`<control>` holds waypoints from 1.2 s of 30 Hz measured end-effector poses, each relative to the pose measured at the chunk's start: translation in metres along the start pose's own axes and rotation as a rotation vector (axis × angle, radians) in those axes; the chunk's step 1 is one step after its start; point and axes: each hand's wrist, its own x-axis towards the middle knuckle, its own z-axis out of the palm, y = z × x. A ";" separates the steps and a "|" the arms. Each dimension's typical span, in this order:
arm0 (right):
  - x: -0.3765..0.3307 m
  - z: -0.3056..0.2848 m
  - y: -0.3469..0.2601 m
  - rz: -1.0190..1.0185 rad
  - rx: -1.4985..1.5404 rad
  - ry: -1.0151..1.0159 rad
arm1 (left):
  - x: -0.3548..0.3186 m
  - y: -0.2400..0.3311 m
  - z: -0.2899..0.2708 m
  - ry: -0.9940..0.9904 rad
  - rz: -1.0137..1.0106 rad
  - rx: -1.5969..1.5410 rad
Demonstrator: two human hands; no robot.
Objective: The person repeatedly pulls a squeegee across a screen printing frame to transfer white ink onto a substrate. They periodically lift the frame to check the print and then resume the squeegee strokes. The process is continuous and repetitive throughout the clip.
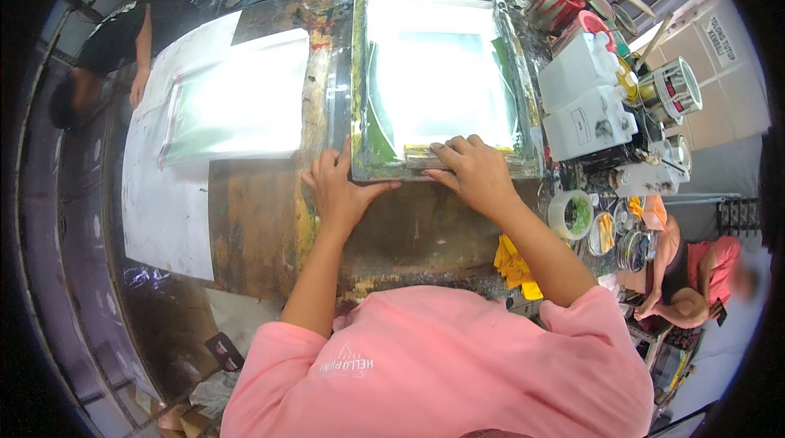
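A screen printing frame lies on the worktable, its mesh glaring white with green showing along the sides. At its near edge my right hand is closed on a squeegee, a flat bar lying crosswise, with the fingers over its top and the thumb on the near side. My left hand rests against the frame's near left corner. Its fingers are apart, and the thumb stretches along the near edge. Glare hides what lies under the mesh.
White sheets and a clear plastic-covered stack lie to the left. White jugs, paint cans and a tape roll crowd the right, above a yellow cloth. One person leans in at far left; another sits at right.
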 end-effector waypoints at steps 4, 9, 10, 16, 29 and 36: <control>0.060 0.024 0.040 -0.043 -0.094 0.060 | 0.001 -0.006 0.002 -0.018 0.029 -0.031; 0.181 0.031 0.103 -0.026 -0.129 0.097 | 0.001 -0.006 0.000 0.080 0.100 -0.009; 0.201 0.024 0.115 -0.038 -0.082 0.038 | 0.001 -0.005 -0.001 0.102 0.116 0.010; 0.251 0.021 0.148 -0.071 -0.098 0.065 | 0.002 -0.007 0.001 0.128 0.164 -0.150; 0.035 -0.017 0.004 0.009 -0.142 -0.048 | -0.002 -0.004 -0.002 0.116 0.150 -0.172; 0.032 -0.073 -0.031 -0.056 -0.262 0.247 | 0.016 0.046 -0.031 0.118 -0.043 -0.970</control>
